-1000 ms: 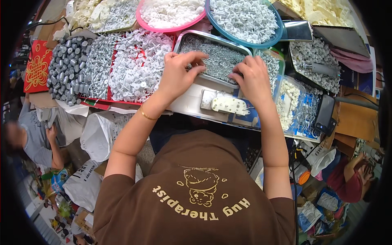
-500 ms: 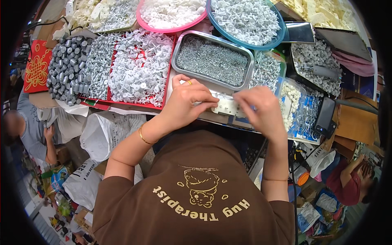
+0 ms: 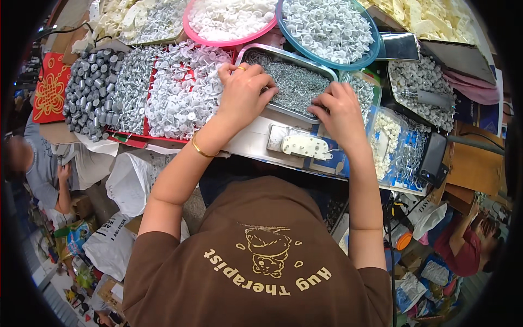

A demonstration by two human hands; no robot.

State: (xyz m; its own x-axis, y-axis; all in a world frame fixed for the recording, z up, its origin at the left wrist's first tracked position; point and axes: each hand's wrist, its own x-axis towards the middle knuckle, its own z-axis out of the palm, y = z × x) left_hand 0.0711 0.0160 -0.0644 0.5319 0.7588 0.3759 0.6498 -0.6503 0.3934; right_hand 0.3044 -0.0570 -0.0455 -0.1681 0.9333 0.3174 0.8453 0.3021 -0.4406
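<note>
My left hand reaches over the left end of a metal tray filled with small silvery pins. Its thumb and fingertips come together above the pins; whatever they hold is too small to make out. At the tray's near right corner is my right hand, fingers curled and thumb against the index finger, with any held piece hidden. Nearer to me, a cream plastic part with rounded ends and small holes rests on a metal block. Neither hand touches that part.
To the left lie white-headed pieces in a red tray and grey metal cylinders. Behind stand a pink basin and a teal basin, both full. A black device sits at the right. Other people are at both sides.
Both hands have moved away from the cream plastic part and up to the pin tray. The part, earlier mostly covered by my fingers, now shows fully on its block.
</note>
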